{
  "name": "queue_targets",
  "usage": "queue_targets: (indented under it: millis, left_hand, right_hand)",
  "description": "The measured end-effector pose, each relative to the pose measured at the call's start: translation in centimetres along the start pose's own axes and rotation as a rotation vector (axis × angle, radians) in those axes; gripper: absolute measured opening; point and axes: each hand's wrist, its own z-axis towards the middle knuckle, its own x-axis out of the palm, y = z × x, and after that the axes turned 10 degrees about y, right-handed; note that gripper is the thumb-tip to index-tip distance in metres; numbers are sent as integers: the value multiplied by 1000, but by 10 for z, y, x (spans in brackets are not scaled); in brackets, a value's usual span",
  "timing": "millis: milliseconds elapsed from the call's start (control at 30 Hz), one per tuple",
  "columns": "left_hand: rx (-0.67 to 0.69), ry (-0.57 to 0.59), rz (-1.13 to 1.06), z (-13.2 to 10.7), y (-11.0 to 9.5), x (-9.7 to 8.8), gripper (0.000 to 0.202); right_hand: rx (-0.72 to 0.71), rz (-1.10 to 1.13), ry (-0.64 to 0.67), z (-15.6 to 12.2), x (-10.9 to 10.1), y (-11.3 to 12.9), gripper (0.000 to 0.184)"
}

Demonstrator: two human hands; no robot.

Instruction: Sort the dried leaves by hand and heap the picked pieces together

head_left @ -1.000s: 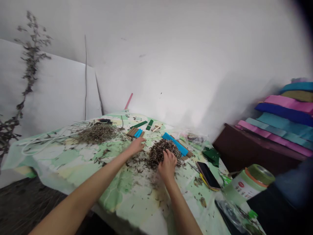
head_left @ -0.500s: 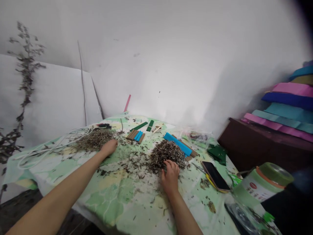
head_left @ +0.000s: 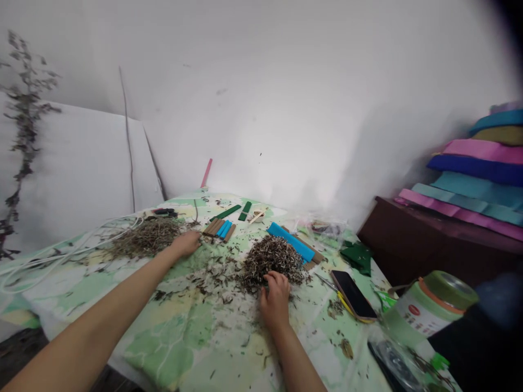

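On a table under a green-patterned cloth (head_left: pixel 171 337) lie two heaps of dried plant bits. My right hand (head_left: pixel 274 298) rests at the near edge of the darker heap (head_left: pixel 272 257), fingers curled into the bits. My left hand (head_left: pixel 186 243) reaches out to the right end of the paler, stringy heap (head_left: pixel 143 239), fingers bent down on the cloth beside it; whether it holds anything is hidden. Loose bits are scattered between the two heaps.
Brown and blue sticks (head_left: pixel 219 227), green strips (head_left: pixel 235 211) and a blue strip (head_left: pixel 292 241) lie behind the heaps. A phone (head_left: pixel 353 294), a green-lidded jar (head_left: pixel 429 307) and green cloth (head_left: pixel 358 256) are right. White cord (head_left: pixel 53 256) lies left. Coloured foam sheets (head_left: pixel 478 179) stack on a dark cabinet.
My left hand moved left from the sticks to the paler heap. My right hand slid back from the top of the darker heap to its near edge.
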Motion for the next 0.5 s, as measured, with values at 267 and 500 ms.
queue_targets:
  millis: [267,500]
  left_hand:
    - [-67,107,50,-1,-1,0,26]
    - [-97,83,5,12,-28,-5,28]
  right_hand:
    - [33,20,18,1,-2,-1,28]
    - [27,57,27,2,0,-1,27]
